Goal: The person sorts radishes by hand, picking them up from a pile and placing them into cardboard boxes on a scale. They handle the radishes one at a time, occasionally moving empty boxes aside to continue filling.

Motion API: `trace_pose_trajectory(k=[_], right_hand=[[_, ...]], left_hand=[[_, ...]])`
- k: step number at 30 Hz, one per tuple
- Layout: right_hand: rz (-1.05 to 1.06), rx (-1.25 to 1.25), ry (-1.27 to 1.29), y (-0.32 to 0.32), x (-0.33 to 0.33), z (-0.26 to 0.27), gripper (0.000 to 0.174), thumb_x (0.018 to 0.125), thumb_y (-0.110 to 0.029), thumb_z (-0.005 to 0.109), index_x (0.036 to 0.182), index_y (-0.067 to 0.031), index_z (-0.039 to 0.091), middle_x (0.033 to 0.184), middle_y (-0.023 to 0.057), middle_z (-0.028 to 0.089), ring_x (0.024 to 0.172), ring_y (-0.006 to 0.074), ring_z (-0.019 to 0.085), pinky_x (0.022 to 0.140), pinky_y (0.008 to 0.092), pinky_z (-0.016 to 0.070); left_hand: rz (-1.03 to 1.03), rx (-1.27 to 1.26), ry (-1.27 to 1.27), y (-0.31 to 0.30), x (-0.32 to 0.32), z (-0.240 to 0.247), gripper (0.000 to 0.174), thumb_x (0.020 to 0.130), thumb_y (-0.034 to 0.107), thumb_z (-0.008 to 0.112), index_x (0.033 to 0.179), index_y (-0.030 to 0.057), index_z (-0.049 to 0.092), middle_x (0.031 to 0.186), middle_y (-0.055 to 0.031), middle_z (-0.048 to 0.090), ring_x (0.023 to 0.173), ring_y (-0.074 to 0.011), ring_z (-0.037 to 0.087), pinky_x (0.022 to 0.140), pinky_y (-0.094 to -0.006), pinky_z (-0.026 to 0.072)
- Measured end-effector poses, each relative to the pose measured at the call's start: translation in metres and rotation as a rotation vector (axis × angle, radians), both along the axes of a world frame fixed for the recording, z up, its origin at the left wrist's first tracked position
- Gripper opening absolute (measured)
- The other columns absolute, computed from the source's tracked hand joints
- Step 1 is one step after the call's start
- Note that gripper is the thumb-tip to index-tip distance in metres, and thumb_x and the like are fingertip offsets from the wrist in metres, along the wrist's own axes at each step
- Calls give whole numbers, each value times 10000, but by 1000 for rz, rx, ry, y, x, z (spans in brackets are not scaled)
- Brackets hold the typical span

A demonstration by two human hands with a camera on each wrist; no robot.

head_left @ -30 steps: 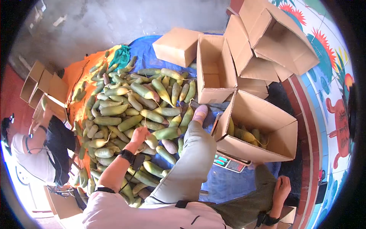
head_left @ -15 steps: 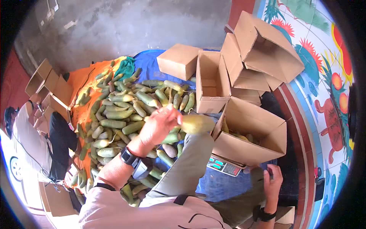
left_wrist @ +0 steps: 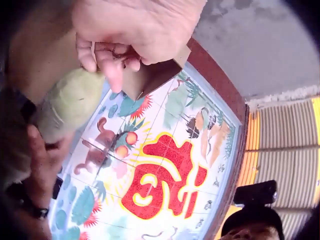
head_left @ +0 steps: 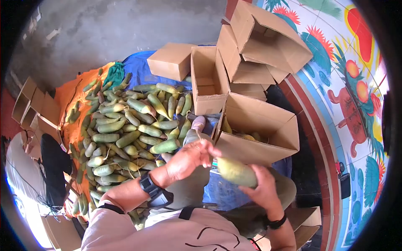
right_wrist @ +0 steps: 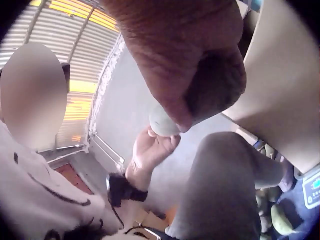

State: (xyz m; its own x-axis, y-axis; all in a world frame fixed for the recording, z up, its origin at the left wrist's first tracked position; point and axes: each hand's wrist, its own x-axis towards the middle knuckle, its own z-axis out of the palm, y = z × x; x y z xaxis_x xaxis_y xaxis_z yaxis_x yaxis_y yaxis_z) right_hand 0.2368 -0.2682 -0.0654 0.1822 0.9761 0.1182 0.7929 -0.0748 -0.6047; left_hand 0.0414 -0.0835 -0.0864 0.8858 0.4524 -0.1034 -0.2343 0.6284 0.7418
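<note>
A green radish [head_left: 236, 172] is held between both hands above the lap, in front of an open carton. My left hand [head_left: 192, 158] holds it at its pale end, and a thin root sticks up past the fingers. Around the darker end my right hand [head_left: 264, 190] curls its fingers and thumb. In the left wrist view the left fingertips lie right at the end of the radish [left_wrist: 70, 102]. The right wrist view shows the right hand [right_wrist: 200, 65] covering most of it.
A large pile of green radishes [head_left: 121, 138] covers the tarp at left. The open carton [head_left: 255, 148], with several radishes inside, stands on a scale [right_wrist: 311, 189]. More cartons [head_left: 209, 100] stand behind, by the painted tile wall [head_left: 335, 54]. Another person [head_left: 25, 167] sits at far left.
My left hand has lifted the radish off the pile and carried it right, over the knee. The right hand has risen from beside the leg and taken hold of its other end.
</note>
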Motion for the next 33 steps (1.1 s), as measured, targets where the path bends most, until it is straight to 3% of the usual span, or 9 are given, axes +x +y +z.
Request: trace_pose_trajectory(k=[2, 13, 24, 25, 26, 28, 29, 30, 33], right_hand=[[-82, 77, -245, 5, 16, 8, 616, 593, -214, 768, 1115, -19, 506, 1026, 196, 573, 963, 366, 550, 847, 398, 440], [-315, 152, -407, 47, 113, -1, 442, 687, -52, 658, 1108, -26, 529, 1032, 174, 544, 992, 346, 507, 860, 397, 408], [-381, 187, -388, -26, 116, -23, 143, 806, -13, 550, 946, 12, 563, 954, 172, 568, 900, 343, 550, 803, 377, 436], [-401, 174, -391, -36, 120, -27, 139, 799, -5, 553, 937, 14, 565, 943, 175, 571, 893, 343, 551, 793, 378, 440], [-425, 160, -395, -46, 121, -30, 136, 793, 3, 557, 928, 16, 568, 932, 177, 574, 886, 343, 553, 782, 379, 444], [-453, 110, -451, -57, 118, -34, 128, 791, 6, 557, 917, 19, 568, 919, 176, 576, 873, 343, 554, 772, 381, 446], [-459, 81, -501, -61, 116, -35, 119, 788, 8, 557, 906, 22, 569, 907, 175, 578, 859, 343, 555, 763, 383, 448], [-479, 61, -509, -65, 114, -39, 119, 788, 8, 557, 906, 22, 569, 907, 175, 578, 859, 343, 555, 763, 383, 448], [-532, 3, -447, -69, 112, -47, 92, 797, -3, 543, 880, 27, 570, 869, 171, 574, 810, 340, 553, 727, 385, 448]], left_hand=[[130, 96, 63, 13, -10, -7, 332, 958, 289, 389, 1167, 44, 472, 1166, -128, 548, 772, -147, 543, 785, -306, 460], [428, 163, 647, 57, -112, -109, 343, 947, 290, 371, 1044, 1, 528, 1057, -128, 595, 897, -210, 597, 827, -327, 457], [301, 147, 991, 87, -172, -241, 284, 906, 208, 402, 1063, 38, 568, 1092, -74, 613, 916, -201, 599, 757, -326, 451], [-14, 792, 1090, 103, -182, -293, 237, 853, 150, 463, 1040, 82, 592, 1031, -13, 626, 881, -184, 596, 733, -300, 451], [-41, 789, 1079, 103, -174, -296, 237, 853, 150, 463, 1040, 82, 592, 1031, -13, 626, 881, -184, 596, 733, -300, 451], [212, 1486, 991, 105, -155, -298, 170, 856, 188, 492, 871, 76, 619, 800, -103, 613, 779, -235, 602, 679, -305, 478], [134, 1309, 1084, 118, -147, -323, 169, 856, 177, 492, 892, 57, 605, 852, -116, 612, 848, -246, 600, 727, -342, 486], [-31, 1575, 1120, 125, -134, -316, 176, 850, 185, 494, 889, 53, 604, 997, -114, 596, 905, -269, 590, 762, -359, 487], [-16, 1201, 1122, 123, -95, -279, 227, 826, 212, 530, 1004, 75, 567, 1111, -119, 553, 968, -310, 564, 815, -386, 469]])
